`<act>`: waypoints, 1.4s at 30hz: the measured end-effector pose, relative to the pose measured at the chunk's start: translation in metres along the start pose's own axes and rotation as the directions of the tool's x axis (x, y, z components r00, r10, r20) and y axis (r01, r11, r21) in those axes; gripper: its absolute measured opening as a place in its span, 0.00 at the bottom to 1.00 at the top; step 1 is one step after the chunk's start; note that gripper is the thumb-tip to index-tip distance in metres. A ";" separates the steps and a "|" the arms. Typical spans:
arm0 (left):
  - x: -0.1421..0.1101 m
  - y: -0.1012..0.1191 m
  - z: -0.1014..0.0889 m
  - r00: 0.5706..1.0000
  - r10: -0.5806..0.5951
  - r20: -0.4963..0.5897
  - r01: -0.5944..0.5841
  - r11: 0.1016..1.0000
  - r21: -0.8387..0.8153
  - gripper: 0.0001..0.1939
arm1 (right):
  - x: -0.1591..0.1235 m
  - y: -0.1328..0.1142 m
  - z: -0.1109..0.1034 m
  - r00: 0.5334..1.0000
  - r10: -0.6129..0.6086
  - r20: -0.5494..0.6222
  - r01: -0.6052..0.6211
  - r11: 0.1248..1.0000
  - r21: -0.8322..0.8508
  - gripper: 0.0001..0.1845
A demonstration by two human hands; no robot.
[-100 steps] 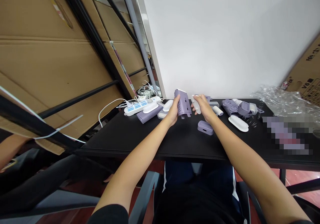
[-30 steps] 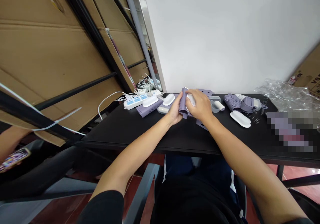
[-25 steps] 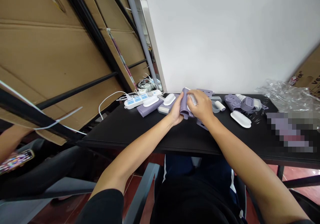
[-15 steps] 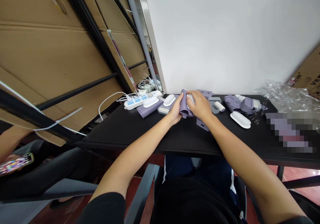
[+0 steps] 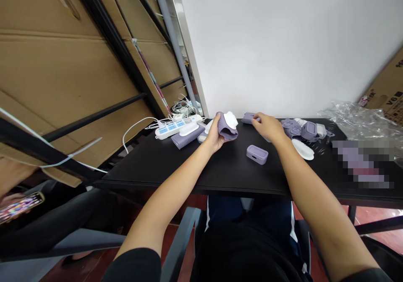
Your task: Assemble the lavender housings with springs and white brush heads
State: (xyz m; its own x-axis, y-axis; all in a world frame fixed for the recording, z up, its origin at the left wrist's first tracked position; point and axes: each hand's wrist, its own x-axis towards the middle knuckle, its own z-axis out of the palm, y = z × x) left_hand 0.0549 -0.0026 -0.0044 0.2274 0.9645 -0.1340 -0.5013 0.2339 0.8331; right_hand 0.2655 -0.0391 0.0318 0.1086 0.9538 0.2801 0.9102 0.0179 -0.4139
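My left hand (image 5: pixel 215 136) is wrapped round a hollow purple sleeve (image 5: pixel 224 127) with small holes. A white oval pad (image 5: pixel 231 120) sits on the sleeve's upper side, and its open end faces me. Over the back of the table, my right hand (image 5: pixel 267 126) has its thumb and fingers closed at the right end of a small purple plastic piece (image 5: pixel 248 118). Part of that piece is hidden by the fingers. A rounded purple case (image 5: pixel 257 154) with a slot in its side lies on the table between my forearms.
On the black table (image 5: pixel 176 164), a white power strip (image 5: pixel 176 126) with cables and another purple sleeve (image 5: pixel 185 138) lie left. Several purple parts (image 5: pixel 292 129), a white pad (image 5: pixel 302 149) and clear plastic wrap (image 5: pixel 362 122) are right. A person holding a phone (image 5: pixel 22 206) sits at left.
My right hand has left the sleeve and moved right to the small purple piece. My left hand has turned the sleeve, bringing its white pad into view. The purple case is now uncovered.
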 end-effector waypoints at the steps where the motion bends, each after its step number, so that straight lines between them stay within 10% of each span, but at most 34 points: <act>1: -0.001 0.003 0.000 1.000 -0.015 0.004 0.015 1.000 -0.010 0.29 | 0.002 0.006 -0.003 0.998 0.067 0.001 -0.066 0.995 -0.069 0.20; 8: 0.001 0.012 -0.006 0.996 0.014 -0.083 -0.021 0.996 -0.088 0.30 | 0.016 0.041 -0.015 0.941 0.280 0.190 -0.220 0.933 -0.286 0.16; 22: 0.004 0.019 -0.014 0.993 0.021 -0.120 -0.034 0.994 -0.107 0.30 | 0.016 0.037 -0.004 0.943 0.038 0.330 -0.028 0.999 -0.034 0.19; 33: 0.006 0.016 -0.018 0.997 0.032 -0.071 -0.033 0.999 -0.012 0.33 | 0.013 0.040 -0.005 0.987 0.106 0.124 -0.079 0.976 -0.205 0.24; 42: 0.005 0.015 -0.018 0.998 0.044 -0.048 -0.042 0.998 0.048 0.36 | 0.018 0.048 0.003 0.980 0.069 0.185 -0.022 0.970 -0.244 0.33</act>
State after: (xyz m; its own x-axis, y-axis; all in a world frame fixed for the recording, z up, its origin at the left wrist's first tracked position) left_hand 0.0335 0.0083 -0.0021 0.1651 0.9786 -0.1227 -0.4700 0.1875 0.8625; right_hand 0.3101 -0.0202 0.0147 0.0948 0.9918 0.0856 0.9776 -0.0765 -0.1963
